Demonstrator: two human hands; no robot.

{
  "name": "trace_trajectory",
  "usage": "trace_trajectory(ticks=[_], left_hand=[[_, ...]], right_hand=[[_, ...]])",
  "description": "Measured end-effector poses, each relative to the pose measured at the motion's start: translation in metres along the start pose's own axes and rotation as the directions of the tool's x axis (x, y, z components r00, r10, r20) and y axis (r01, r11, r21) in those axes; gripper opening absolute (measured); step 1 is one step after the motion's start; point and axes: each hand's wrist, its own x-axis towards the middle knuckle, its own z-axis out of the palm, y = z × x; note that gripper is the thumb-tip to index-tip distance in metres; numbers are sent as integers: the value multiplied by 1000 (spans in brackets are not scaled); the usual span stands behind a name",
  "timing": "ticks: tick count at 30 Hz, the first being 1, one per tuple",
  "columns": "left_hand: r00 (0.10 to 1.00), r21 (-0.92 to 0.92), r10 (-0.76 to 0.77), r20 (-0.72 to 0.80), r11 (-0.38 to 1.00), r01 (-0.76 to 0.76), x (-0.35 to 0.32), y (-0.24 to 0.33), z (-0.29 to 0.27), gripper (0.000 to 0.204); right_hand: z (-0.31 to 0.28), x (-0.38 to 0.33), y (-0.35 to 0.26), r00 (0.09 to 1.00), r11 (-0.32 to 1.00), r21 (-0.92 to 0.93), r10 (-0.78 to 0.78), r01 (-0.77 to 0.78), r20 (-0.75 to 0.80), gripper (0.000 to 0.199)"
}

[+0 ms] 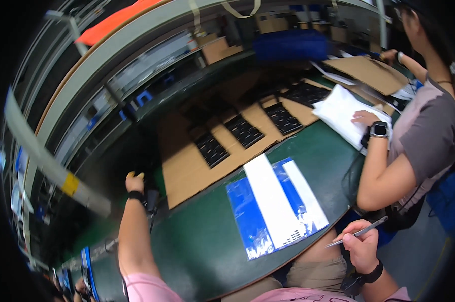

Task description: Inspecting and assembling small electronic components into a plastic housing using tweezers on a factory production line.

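My right hand (361,244) is closed around slim silver tweezers (369,229), held over my lap just off the table's near edge. Their thin tip points left. My left arm reaches forward to the left side of the table, and my left hand (134,184) has yellow covers on its fingertips. It is small and blurred against a dark area, so its grip is unclear. A blue and white sheet in a clear plastic bag (274,209) lies on the green table (192,251) between my hands. Black slotted parts (243,131) stand in rows on a brown cardboard sheet (179,186) beyond it.
At the right, a co-worker (424,141) rests a hand on white sheets (338,108), near a cardboard piece (368,73). A blue bin (290,46) stands at the back. A pale post (56,161) rises at the left, and a shelf rail (111,50) crosses above the table.
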Motion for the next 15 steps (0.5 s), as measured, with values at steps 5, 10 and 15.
trace_trajectory(ticks=[5, 10, 15], left_hand=[[911, 688, 354, -211, 716, -119, -58, 119, -38, 35], [931, 404, 356, 84, 842, -358, -102, 203, 38, 35], [936, 405, 200, 290, 861, -309, -145, 209, 129, 34]], right_hand=[[-3, 9, 2, 999, 999, -22, 50, -50, 16, 12], [22, 18, 16, 999, 1000, 5, 21, -22, 29, 14], [68, 41, 13, 997, 999, -29, -22, 24, 74, 10]])
